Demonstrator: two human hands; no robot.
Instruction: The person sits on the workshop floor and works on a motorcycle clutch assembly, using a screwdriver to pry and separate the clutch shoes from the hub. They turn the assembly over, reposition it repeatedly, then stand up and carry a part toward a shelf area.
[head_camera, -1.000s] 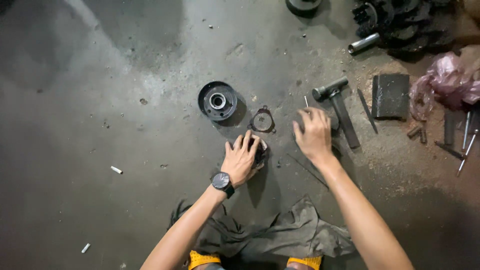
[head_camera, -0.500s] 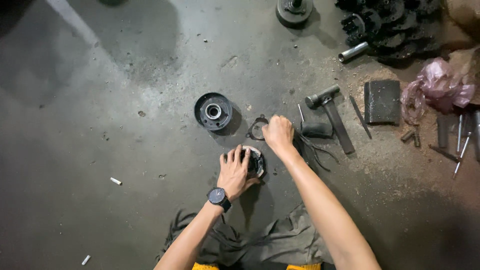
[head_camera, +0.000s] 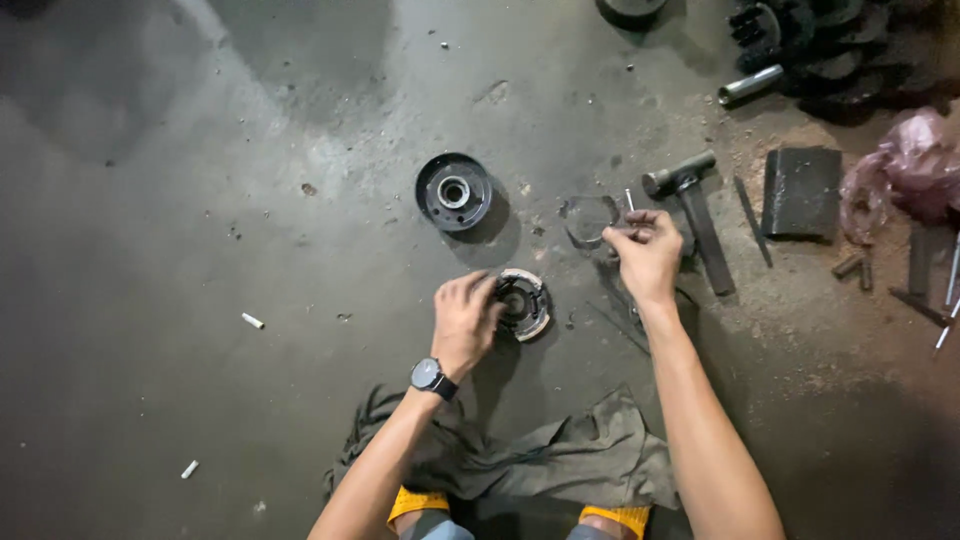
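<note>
Left hand (head_camera: 467, 322), watch on wrist, lies palm-down gripping the round clutch part (head_camera: 524, 303) on the floor (head_camera: 200, 250), near centre. Right hand (head_camera: 648, 255) is half-curled, fingertips pinching a thin ring (head_camera: 588, 218) just left of the hammer (head_camera: 690, 205). Half a second earlier, the right hand sat closer to the left one; it has since shifted right.

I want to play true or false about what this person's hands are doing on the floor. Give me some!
1. The left hand rests on a round metal part. True.
2. The right hand holds the hammer. False: the hammer lies on the floor beside it.
3. A watch sits on the left wrist. True.
4. The black hub is in the right hand. False: it lies alone on the floor.
</note>
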